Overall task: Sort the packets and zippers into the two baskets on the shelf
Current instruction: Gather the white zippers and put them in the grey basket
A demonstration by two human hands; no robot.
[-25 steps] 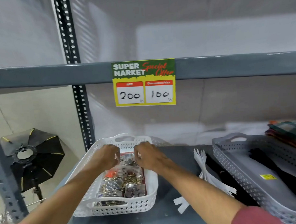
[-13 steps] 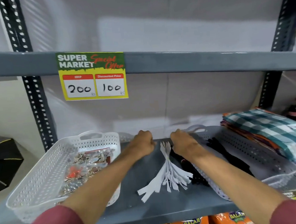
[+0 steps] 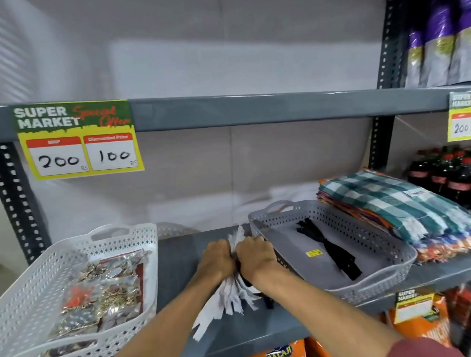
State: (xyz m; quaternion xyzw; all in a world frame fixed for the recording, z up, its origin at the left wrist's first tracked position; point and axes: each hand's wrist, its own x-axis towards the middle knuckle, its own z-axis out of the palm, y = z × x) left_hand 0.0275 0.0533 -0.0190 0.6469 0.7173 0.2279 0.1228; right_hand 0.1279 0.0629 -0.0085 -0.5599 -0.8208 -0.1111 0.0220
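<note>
A bundle of white zippers (image 3: 229, 293) lies on the grey shelf between the two baskets. My left hand (image 3: 215, 257) and my right hand (image 3: 256, 255) are both closed around the bundle's upper part, pressed close together. The white basket (image 3: 23, 307) at the left holds several clear packets (image 3: 104, 291) of small trinkets. The grey basket (image 3: 396, 254) at the right holds black zippers (image 3: 331, 251). A few black zippers (image 3: 268, 299) lie on the shelf under my right wrist, partly hidden.
A stack of folded checked cloths (image 3: 393, 200) sits right behind the grey basket. Dark bottles (image 3: 452, 178) stand at the far right. A price tag (image 3: 77, 140) hangs on the shelf above. Snack bags (image 3: 282, 356) fill the shelf below.
My hands left the packets in the white basket and moved right to the white zippers. They have closed together on the bundle, and my view has turned right.
</note>
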